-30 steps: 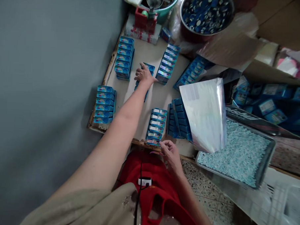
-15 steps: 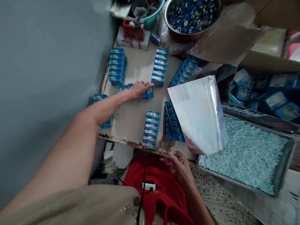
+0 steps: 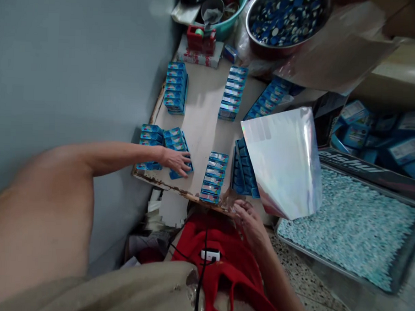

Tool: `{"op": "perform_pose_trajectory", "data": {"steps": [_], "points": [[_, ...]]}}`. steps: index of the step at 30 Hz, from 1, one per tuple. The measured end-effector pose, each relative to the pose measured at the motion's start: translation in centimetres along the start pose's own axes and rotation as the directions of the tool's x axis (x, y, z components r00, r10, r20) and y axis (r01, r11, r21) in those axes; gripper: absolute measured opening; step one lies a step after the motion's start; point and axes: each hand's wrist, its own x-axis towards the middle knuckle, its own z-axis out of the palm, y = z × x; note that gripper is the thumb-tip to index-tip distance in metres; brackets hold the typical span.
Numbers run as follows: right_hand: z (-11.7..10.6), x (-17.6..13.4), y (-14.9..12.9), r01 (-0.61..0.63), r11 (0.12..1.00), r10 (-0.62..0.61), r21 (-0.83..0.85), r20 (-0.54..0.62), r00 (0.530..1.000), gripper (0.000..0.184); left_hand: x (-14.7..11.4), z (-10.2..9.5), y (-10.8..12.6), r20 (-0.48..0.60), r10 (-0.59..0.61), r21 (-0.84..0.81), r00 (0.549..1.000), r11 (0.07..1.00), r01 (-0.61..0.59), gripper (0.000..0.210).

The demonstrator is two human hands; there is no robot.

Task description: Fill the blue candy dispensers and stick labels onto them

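"Boxes [image 3: 174, 139]: where?"
"On the table [image 3: 202, 123], under the left hand [image 3: 175, 161], fingers spread."
"And the right hand [image 3: 250, 221]?"
"Well apart, near the table's edge; too blurred to tell whether it grips anything."

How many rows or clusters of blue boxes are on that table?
7: a back-left row, front-left row, row under the left hand, back-middle row, front-middle row, back-right row, and a dark cluster partly behind the shiny sheet. More may be hidden there.

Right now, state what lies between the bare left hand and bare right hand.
The head view shows a row of small rectangular blue boxes on the pale tabletop, between the left hand and right hand.
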Motion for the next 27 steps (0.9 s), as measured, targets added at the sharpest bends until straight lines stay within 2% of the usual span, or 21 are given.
{"op": "perform_pose_trajectory", "data": {"steps": [2, 4, 5, 7, 9, 11, 13, 14, 15, 16, 17, 18, 19, 20, 21, 22, 23, 24, 25, 27], "points": [[2.4, 0.3, -2.0, 0.039, 0.999, -0.038, -0.009, 0.079, 0.996, 0.055, -0.2, 3.1, 0.4, -0.056, -0.010, 0.007, 0.998, 1.000, 0.011, 0.036], [5.1, 0.7, -3.7, 0.110, 0.994, -0.109, -0.002, 0.125, 0.986, 0.052, 0.4, 6.0, 0.9, -0.094, 0.110, 0.067, 0.989, 0.992, -0.104, 0.033], [6.3, 1.0, -4.4, 0.142, 0.990, -0.142, 0.008, 0.132, 0.981, 0.050, 0.8, 7.2, 1.2, -0.074, 0.185, 0.104, 0.980, 0.979, -0.177, 0.034], [8.3, 1.6, -4.9, 0.191, 0.981, -0.194, 0.033, 0.124, 0.973, 0.048, 1.4, 8.9, 1.7, -0.004, 0.273, 0.142, 0.962, 0.952, -0.269, 0.044], [9.6, 2.2, -4.7, 0.221, 0.975, -0.223, 0.034, 0.112, 0.968, 0.046, 1.2, 9.7, 2.1, -0.006, 0.298, 0.163, 0.954, 0.942, -0.293, 0.057], [10.5, 2.7, -4.0, 0.240, 0.971, -0.239, 0.003, 0.102, 0.966, 0.046, -0.3, 10.0, 1.9, -0.121, 0.342, 0.217, 0.932, 0.925, -0.312, 0.069], [11.3, 3.3, -3.3, 0.264, 0.963, -0.258, -0.051, 0.099, 0.961, 0.046, -2.6, 10.4, 1.2, -0.290, 0.376, 0.280, 0.880, 0.913, -0.297, 0.076], [11.8, 3.6, -3.0, 0.280, 0.957, -0.272, -0.080, 0.103, 0.957, 0.046, -3.7, 10.8, 0.8, -0.407, 0.351, 0.281, 0.843, 0.927, -0.250, 0.075], [12.5, 3.9, -2.7, 0.299, 0.948, -0.287, -0.106, 0.112, 0.951, 0.047, -4.7, 11.4, 0.3, -0.555, 0.278, 0.234, 0.784, 0.957, -0.174, 0.071], [13.2, 4.3, -2.5, 0.316, 0.941, -0.301, -0.125, 0.125, 0.945, 0.047, -5.3, 12.0, -0.1, -0.713, 0.151, 0.120, 0.684, 0.988, -0.093, 0.063], [14.1, 4.7, -2.4, 0.327, 0.935, -0.309, -0.135, 0.138, 0.941, 0.047, -5.7, 12.7, -0.5, -0.839, -0.023, -0.056, 0.544, 0.997, -0.046, 0.054], [14.9, 5.0, -2.3, 0.331, 0.933, -0.310, -0.139, 0.152, 0.938, 0.046, -5.8, 13.4, -0.7, -0.893, -0.219, -0.265, 0.393, 0.962, -0.066, 0.045], [15.8, 5.4, -2.3, 0.332, 0.933, -0.308, -0.140, 0.168, 0.937, 0.045, -5.6, 14.0, -0.7, -0.869, -0.403, -0.458, 0.286, 0.875, -0.158, 0.040], [16.7, 5.7, -2.3, 0.332, 0.932, -0.306, -0.142, 0.181, 0.935, 0.045, -5.2, 14.5, -0.6, -0.799, -0.544, -0.600, 0.255, 0.746, -0.290, 0.043], [17.5, 5.9, -2.2, 0.336, 0.930, -0.307, -0.146, 0.194, 0.932, 0.044, -4.7, 14.8, -0.3, -0.721, -0.628, -0.687, 0.293, 0.594, -0.419, 0.050], [18.2, 6.1, -2.2, 0.346, 0.926, -0.312, -0.154, 0.206, 0.927, 0.043, -4.1, 14.9, 0.0, -0.658, -0.658, -0.731, 0.366, 0.440, -0.521, 0.058], [18.8, 6.3, -2.2, 0.360, 0.919, -0.322, -0.164, 0.217, 0.921, 0.042, -3.6, 14.8, 0.4, -0.615, -0.653, -0.748, 0.442, 0.304, -0.590, 0.064], [19.3, 6.4, -2.1, 0.373, 0.912, -0.330, -0.173, 0.231, 0.915, 0.042, -3.2, 14.7, 0.7, -0.588, -0.639, -0.748, 0.495, 0.198, -0.633, 0.068], [19.7, 6.6, -2.1, 0.380, 0.906, -0.332, -0.184, 0.248, 0.910, 0.042, -2.7, 14.4, 1.0, -0.574, -0.630, -0.741, 0.522, 0.128, -0.660, 0.068], [20.3, 7.1, -1.9, 0.379, 0.901, -0.317, -0.212, 0.277, 0.907, 0.042, -2.0, 13.9, 1.3, -0.564, -0.651, -0.716, 0.509, 0.077, -0.694, 0.063]]}}
